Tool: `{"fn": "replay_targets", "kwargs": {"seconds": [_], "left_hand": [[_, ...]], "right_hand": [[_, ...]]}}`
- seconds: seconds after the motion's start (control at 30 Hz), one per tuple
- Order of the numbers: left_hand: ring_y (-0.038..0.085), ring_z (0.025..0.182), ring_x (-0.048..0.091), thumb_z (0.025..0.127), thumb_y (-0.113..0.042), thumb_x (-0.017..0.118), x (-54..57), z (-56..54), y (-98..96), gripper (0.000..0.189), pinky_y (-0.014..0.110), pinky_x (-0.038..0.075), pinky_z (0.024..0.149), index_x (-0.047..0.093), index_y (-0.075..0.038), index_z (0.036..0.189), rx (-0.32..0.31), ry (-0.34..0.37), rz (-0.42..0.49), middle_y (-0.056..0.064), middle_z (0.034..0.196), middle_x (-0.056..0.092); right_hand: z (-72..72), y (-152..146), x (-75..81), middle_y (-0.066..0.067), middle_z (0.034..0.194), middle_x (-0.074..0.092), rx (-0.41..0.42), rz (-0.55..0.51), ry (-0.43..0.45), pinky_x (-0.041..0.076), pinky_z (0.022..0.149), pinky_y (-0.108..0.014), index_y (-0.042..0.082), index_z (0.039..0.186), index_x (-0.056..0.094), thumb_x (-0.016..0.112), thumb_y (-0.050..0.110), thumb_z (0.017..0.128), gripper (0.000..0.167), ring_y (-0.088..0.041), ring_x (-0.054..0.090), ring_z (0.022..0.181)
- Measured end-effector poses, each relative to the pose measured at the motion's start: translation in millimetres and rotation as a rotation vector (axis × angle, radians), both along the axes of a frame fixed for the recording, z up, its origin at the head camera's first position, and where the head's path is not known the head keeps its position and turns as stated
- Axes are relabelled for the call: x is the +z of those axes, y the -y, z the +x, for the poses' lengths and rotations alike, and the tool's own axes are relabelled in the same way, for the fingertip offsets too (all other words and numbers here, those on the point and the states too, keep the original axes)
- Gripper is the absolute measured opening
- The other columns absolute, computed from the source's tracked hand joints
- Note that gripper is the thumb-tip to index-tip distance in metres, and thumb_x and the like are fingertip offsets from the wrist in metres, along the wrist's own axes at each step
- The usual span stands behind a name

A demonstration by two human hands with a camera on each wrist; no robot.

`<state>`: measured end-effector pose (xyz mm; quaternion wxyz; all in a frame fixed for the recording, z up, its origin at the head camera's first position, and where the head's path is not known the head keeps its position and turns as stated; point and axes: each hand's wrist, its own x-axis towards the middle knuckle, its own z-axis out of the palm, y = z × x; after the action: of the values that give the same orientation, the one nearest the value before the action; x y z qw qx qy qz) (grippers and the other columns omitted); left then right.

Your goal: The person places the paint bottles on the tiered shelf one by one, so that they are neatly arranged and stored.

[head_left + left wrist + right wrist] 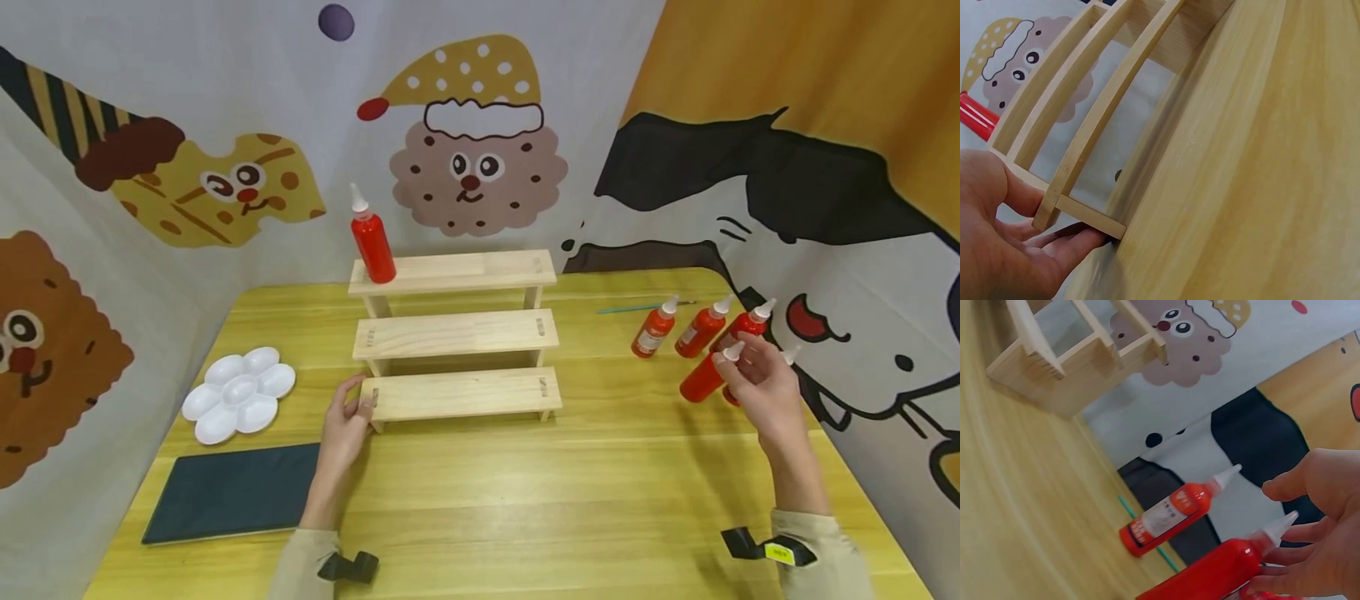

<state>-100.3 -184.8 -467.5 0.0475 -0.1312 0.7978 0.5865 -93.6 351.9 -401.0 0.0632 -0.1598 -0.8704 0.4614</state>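
Left hand [347,425] grips lowest step's left end on pale wooden 3-step stand [457,333], frame centre | Right hand [768,387] loosely spread, thumb and fingers apart about tip of red white-nozzled bottle [700,380], right of frame; contact unclear | another red bottle [373,247] upright on top step, upper centre-left | white flower-shaped palette [240,391], left of frame

The head camera looks forward and down at the table [480,500]. The wrist cameras look in close and tilted, past the left hand [1004,253] and the right hand [1335,547]; both see the wooden shelf [461,396].
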Motion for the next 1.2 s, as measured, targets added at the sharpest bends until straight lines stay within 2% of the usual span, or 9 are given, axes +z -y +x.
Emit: {"fn": "replay_targets", "kwargs": {"seconds": [0.13,0.27,0.33,0.47,0.57,0.7,0.8,0.97,1.2], "left_hand": [[0.038,0.125,0.058,0.107,-0.012,0.044,-0.1,0.8,-0.2,0.050,0.026,0.050,0.081,0.036,-0.013,0.156,0.014,-0.001,0.016,0.029,0.142,0.056],[0.037,0.123,0.059,0.107,-0.011,0.045,-2.0,-0.3,-0.9,0.049,0.024,0.049,0.079,0.038,-0.014,0.155,0.021,-0.013,0.026,0.029,0.140,0.057],[0.037,0.122,0.060,0.106,-0.011,0.045,-2.6,-0.8,-1.6,0.049,0.024,0.050,0.079,0.038,-0.014,0.155,0.022,-0.017,0.034,0.030,0.139,0.058],[0.037,0.122,0.060,0.107,-0.011,0.045,-3.5,-1.0,-1.8,0.049,0.026,0.052,0.082,0.038,-0.013,0.155,0.021,-0.019,0.042,0.030,0.139,0.058],[0.038,0.124,0.059,0.107,-0.011,0.045,-3.7,-1.0,-1.0,0.049,0.028,0.052,0.083,0.038,-0.014,0.155,0.020,-0.019,0.044,0.030,0.140,0.057],[0.038,0.124,0.059,0.107,-0.011,0.045,-3.3,-1.1,0.3,0.049,0.026,0.051,0.081,0.038,-0.014,0.155,0.029,-0.015,0.044,0.030,0.141,0.057],[0.038,0.126,0.058,0.107,-0.010,0.045,-3.7,-1.2,0.4,0.049,0.026,0.051,0.080,0.038,-0.013,0.155,0.026,-0.013,0.048,0.030,0.142,0.056],[0.039,0.128,0.057,0.107,-0.010,0.045,-3.3,-1.5,0.1,0.049,0.025,0.052,0.080,0.037,-0.012,0.155,0.019,-0.016,0.054,0.030,0.141,0.056],[0.031,0.112,0.063,0.106,-0.011,0.045,-2.0,-2.5,0.0,0.049,0.024,0.049,0.073,0.039,-0.013,0.155,0.031,-0.017,0.022,0.030,0.137,0.060]], "right_hand": [[-1.6,-1,-11.2,-0.029,0.154,0.042,0.016,0.017,-0.020,0.046,0.076,-0.006,-0.001,0.152,0.034,0.058,0.034,0.103,0.065,-0.035,0.051,0.127],[-1.6,-4,-21.7,-0.030,0.152,0.042,0.010,0.021,0.013,0.048,0.083,-0.009,-0.004,0.152,0.033,0.057,0.034,0.103,0.067,-0.043,0.046,0.130],[-0.5,-5,-26.7,-0.031,0.152,0.040,0.005,0.009,0.046,0.052,0.096,-0.023,-0.005,0.154,0.029,0.057,0.035,0.103,0.071,-0.045,0.045,0.131],[0.3,-7,-34.4,-0.035,0.152,0.038,0.014,0.001,0.093,0.051,0.100,-0.046,-0.005,0.155,0.026,0.055,0.036,0.104,0.072,-0.049,0.042,0.134],[-0.4,-7,-38.7,-0.037,0.152,0.038,0.030,0.008,0.103,0.054,0.086,-0.028,-0.006,0.155,0.026,0.055,0.036,0.104,0.073,-0.050,0.043,0.133],[-1.2,-4,-44.7,-0.035,0.146,0.044,0.048,0.020,0.082,0.044,0.069,-0.008,-0.007,0.152,0.030,0.057,0.033,0.103,0.069,-0.026,0.057,0.112],[0.5,-2,-51.0,-0.033,0.141,0.048,0.062,0.040,0.069,0.044,0.069,-0.006,-0.007,0.150,0.033,0.059,0.031,0.103,0.066,-0.002,0.051,0.097],[2.7,-1,-60.7,-0.034,0.141,0.049,0.095,0.044,0.063,0.043,0.072,-0.003,-0.009,0.148,0.035,0.060,0.028,0.103,0.064,0.005,0.049,0.098],[3.9,4,-62.5,-0.033,0.136,0.055,0.101,0.075,-0.020,0.042,0.073,-0.002,-0.008,0.142,0.047,0.062,0.026,0.102,0.055,0.020,0.043,0.090]]}}
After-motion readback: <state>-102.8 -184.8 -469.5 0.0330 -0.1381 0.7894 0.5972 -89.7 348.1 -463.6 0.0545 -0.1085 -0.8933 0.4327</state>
